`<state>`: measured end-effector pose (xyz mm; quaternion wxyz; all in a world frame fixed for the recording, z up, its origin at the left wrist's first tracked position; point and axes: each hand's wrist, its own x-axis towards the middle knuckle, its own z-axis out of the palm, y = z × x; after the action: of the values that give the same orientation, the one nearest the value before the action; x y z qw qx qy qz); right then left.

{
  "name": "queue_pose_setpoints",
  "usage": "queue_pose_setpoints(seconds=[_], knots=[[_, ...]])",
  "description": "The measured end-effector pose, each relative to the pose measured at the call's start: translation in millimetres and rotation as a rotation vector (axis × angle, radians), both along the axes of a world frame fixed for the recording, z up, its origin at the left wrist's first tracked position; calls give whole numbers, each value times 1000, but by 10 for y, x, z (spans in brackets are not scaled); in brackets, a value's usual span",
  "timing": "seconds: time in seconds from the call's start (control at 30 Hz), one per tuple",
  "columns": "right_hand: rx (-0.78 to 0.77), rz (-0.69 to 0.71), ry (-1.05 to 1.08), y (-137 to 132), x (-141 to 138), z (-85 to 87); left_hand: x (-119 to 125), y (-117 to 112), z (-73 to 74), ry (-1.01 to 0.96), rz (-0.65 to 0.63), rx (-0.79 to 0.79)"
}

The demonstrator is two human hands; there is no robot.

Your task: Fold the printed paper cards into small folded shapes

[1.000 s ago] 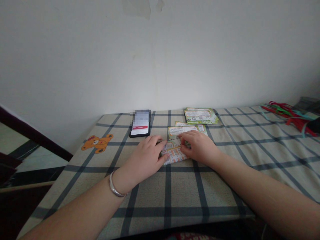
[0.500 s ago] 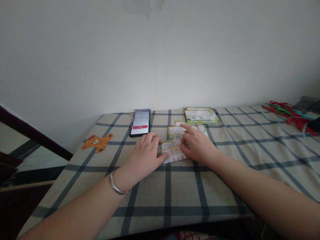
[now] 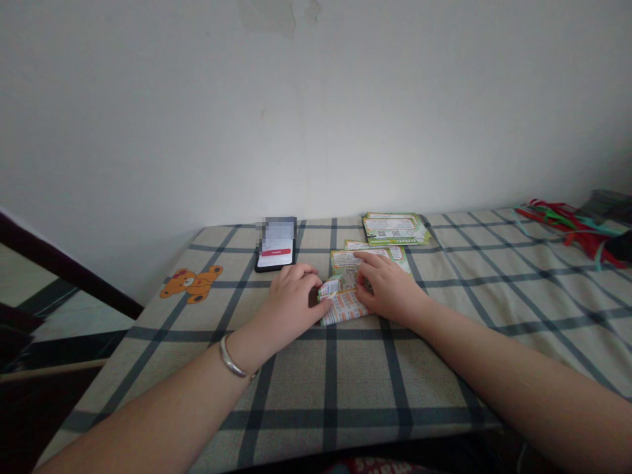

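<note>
Head view: paper (image 3: 348,307), corner newly bent, seemingly mid-fold; left hand (image 3: 292,299) at corner, right hand (image 3: 392,289) atop, both half-curled, hold unclear.

The right hand (image 3: 392,286) hides part of the leaflet (image 3: 345,305), its print too small to read, and pixelation masks the upper phone screen (image 3: 276,237).

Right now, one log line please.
left hand: at multicoloured printed paper, left end | right hand: at right end | black rectangular phone: beyond left hand
</note>
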<state>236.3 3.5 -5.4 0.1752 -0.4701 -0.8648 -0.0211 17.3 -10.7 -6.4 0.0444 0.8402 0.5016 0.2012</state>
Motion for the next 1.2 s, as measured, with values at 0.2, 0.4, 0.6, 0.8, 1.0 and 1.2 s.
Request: queue_pose_setpoints(seconds=[0.2, 0.4, 0.6, 0.8, 1.0, 1.2], knots=[[0, 17, 7, 3, 1, 17, 4, 14, -4, -28, -17, -16], [-17, 52, 71, 6, 19, 11, 1, 38, -4, -73, -30, -37], [-68, 49, 196, 35, 45, -32, -6, 38, 9, -107, -26, -43], [-45, 139, 219, 100, 92, -41, -16, 29, 13, -106, -42, -14], [-71, 164, 230, 87, 109, 38, -15, 25, 28, -92, -54, 9], [-98, 173, 252, 71, 127, 71, -45, 73, -7, -123, -43, 25]])
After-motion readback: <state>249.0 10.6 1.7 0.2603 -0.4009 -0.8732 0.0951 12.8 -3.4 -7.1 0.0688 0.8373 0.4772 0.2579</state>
